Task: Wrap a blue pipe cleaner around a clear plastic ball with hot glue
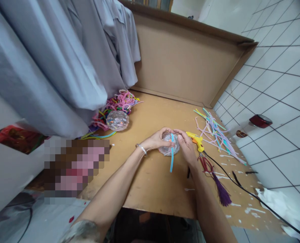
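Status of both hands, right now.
Left hand: closed on the clear rounded piece, thumb at the blue strip.
Right hand: curved along the piece's right side; whether it grips cannot be told.

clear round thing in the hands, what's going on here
A person holds a clear round piece in the left grip, with the right grip at its right side. A light-blue strip runs over it, loose end toward the person. A yellow glue gun and red-handled scissors lie to the right; another clear round piece sits at left beside a colorful pile of strips.
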{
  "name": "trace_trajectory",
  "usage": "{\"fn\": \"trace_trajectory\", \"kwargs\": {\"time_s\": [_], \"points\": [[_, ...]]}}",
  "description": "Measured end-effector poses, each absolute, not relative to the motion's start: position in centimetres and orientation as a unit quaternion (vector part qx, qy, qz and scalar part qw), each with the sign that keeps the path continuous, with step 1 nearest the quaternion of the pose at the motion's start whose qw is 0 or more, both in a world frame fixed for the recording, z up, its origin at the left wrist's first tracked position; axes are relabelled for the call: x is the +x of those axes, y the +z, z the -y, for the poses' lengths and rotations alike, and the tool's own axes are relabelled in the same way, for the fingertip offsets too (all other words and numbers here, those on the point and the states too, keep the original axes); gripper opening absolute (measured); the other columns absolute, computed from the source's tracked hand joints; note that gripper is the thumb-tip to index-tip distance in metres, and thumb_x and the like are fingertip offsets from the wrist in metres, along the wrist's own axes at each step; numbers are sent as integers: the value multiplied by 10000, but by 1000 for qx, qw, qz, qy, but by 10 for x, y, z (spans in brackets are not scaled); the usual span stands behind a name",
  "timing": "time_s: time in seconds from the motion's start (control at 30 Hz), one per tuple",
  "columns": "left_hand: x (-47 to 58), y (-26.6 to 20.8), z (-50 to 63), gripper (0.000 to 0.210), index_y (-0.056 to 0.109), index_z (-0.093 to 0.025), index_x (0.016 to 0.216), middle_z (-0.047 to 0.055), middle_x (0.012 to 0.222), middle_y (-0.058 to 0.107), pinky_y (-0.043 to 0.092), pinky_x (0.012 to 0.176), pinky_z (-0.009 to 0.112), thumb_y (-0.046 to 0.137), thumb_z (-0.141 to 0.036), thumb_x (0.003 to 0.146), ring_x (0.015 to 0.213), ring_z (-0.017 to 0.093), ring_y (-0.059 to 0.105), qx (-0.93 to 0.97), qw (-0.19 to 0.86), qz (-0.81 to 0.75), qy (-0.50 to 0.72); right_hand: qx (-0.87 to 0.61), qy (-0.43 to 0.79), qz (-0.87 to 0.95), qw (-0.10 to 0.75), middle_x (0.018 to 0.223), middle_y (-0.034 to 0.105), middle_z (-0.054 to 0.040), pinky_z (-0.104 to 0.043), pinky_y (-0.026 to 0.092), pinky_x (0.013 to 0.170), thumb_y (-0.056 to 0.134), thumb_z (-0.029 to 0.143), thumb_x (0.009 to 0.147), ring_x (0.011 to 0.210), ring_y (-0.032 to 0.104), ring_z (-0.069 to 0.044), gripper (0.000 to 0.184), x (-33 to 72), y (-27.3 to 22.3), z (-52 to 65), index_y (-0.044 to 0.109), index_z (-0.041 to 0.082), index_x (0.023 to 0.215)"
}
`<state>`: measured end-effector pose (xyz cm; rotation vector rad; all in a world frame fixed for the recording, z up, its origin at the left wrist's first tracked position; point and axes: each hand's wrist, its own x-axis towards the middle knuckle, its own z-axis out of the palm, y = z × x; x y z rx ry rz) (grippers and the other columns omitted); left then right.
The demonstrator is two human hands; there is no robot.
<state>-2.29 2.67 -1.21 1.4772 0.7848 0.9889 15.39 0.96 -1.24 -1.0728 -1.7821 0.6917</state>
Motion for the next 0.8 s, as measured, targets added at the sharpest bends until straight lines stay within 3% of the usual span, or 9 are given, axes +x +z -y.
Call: {"fn": "trace_trajectory", "kwargs": {"time_s": [0.57,0.8], "points": [[-24,-14,-28,531,497,-194,1034,-11,912,569,441,859,320,791,-263,597,906,170,555,602,581,-344,427,-412,244,744,466,1050,702,-50,-403,450,957,441,506,943,1057,605,-241,343,152,4,8,645,271,1088],[-25,-16,-30,537,491,-201,1040,-12,912,580,439,813,293,782,-288,596,870,152,549,588,590,-343,434,-411,239,746,466,1014,693,-35,-404,442,961,488,305,892,1034,603,-234,241,153,9,10,653,274,1065]]}}
